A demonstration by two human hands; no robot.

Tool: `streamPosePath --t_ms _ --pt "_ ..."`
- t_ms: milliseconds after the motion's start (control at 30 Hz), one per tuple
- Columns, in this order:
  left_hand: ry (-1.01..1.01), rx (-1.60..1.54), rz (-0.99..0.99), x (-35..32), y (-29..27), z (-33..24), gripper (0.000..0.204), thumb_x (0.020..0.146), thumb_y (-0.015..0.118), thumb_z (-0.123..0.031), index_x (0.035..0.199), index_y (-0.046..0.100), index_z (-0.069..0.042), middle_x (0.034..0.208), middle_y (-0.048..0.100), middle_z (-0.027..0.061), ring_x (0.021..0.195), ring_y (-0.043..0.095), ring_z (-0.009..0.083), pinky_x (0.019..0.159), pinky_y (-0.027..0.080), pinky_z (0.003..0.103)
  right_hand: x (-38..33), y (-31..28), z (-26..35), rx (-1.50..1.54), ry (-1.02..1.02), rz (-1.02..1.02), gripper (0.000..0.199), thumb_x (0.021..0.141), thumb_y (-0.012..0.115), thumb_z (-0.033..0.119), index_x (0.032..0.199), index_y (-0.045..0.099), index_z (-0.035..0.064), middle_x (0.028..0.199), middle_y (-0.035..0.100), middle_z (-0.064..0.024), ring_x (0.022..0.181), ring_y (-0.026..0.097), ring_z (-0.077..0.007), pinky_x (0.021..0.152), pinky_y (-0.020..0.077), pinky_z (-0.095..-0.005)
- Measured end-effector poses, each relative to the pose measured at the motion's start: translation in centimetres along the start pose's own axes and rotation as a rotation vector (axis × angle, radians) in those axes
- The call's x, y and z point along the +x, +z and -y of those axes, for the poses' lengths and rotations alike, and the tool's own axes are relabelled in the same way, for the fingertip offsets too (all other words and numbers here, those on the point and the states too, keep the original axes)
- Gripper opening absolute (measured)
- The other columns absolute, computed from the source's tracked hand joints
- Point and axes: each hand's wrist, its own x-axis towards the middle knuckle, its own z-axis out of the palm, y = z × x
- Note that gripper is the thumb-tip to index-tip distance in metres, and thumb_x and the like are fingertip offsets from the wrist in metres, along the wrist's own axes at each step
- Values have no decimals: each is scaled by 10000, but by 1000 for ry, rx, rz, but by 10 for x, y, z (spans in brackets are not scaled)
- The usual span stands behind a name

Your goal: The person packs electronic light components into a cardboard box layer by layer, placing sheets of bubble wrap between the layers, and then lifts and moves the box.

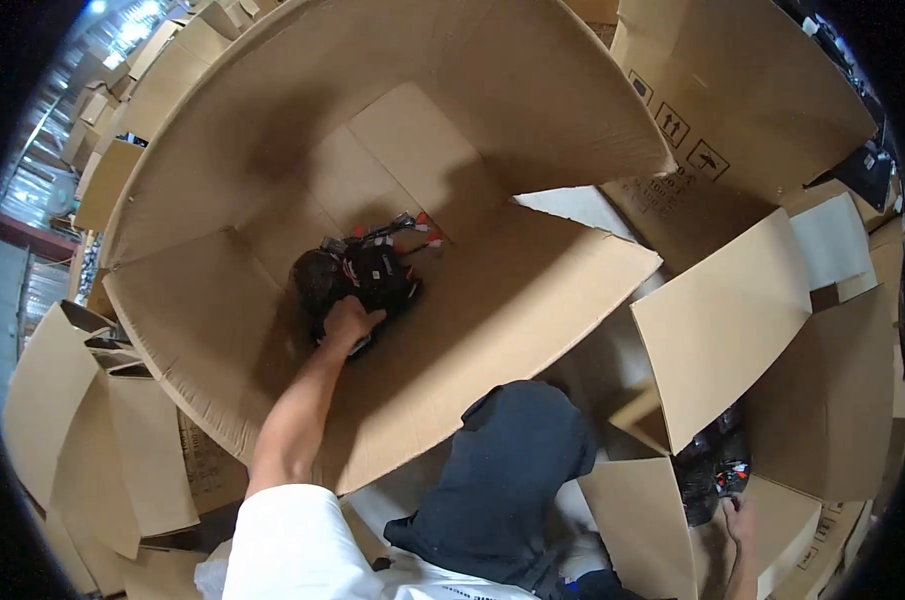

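Black bundle of parts with red-tipped cables (pixel 368 272) lies on the floor of the large open carton (pixel 533 290), near its far-left wall. Left hand (pixel 348 322) curled over it, gripping. Right hand (pixel 738 518) reaches into a smaller box (pixel 718 330) of similar dark items (pixel 711 468); grip unclear. Step looks like placing; next calls for letting go cleanly.

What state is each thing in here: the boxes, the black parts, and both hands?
large cardboard box: open, flaps spread, nearly empty.
black part with wires: lying on the box bottom, under the left hand.
left hand: reaching down into the box, on the part; grip unclear.
smaller cardboard box: open, flaps up.
black parts: piled in the smaller box.
right hand: at the black parts; grip unclear.
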Motion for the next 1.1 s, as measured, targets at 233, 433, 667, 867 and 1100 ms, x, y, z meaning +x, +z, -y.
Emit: streamPosePath --t_ms 233,433,667,867,1100 --pt "236 77 -138 44 72 45 425 892 697 -346 1119 569 -11 1184 579 182 1128 607 346 941 491 489 -38 -12 62 -113 -116 -4 388 893 658 213 1192 633 -32 924 705 -158 830 675 -231 765 528 -360" --pt "126 -1872 406 25 -28 28 349 990 539 -335 1141 673 -50 1135 697 132 1014 666 265 885 549 426 -50 -29 125 138 -260 -172 347 904 641 173 1179 641 -39 948 701 -99 857 638 -161 797 516 -319" --pt "1043 -2126 582 -117 -156 -102 310 981 568 -280 1172 664 -55 1196 683 113 1077 660 271 978 535 434 -144 -38 344 433 -689 87 313 975 585 119 1230 611 -59 1100 707 -144 1024 663 -191 912 531 -316" --pt "1396 -2071 964 -297 -166 -265 335 1021 492 -319 1187 668 -89 1224 674 118 1112 645 265 998 521 435 -175 -15 444 1580 -988 682 543 1005 557 411 1366 490 11 1316 593 -122 1285 513 -220 1098 414 -384" --pt "1577 -1503 1005 -439 -162 -376 248 992 592 -157 1182 599 1 1069 674 52 965 651 131 868 535 281 -207 -131 321 1806 -1005 -233 495 901 733 348 1219 579 1 1127 671 -60 1006 654 -158 937 529 -319"
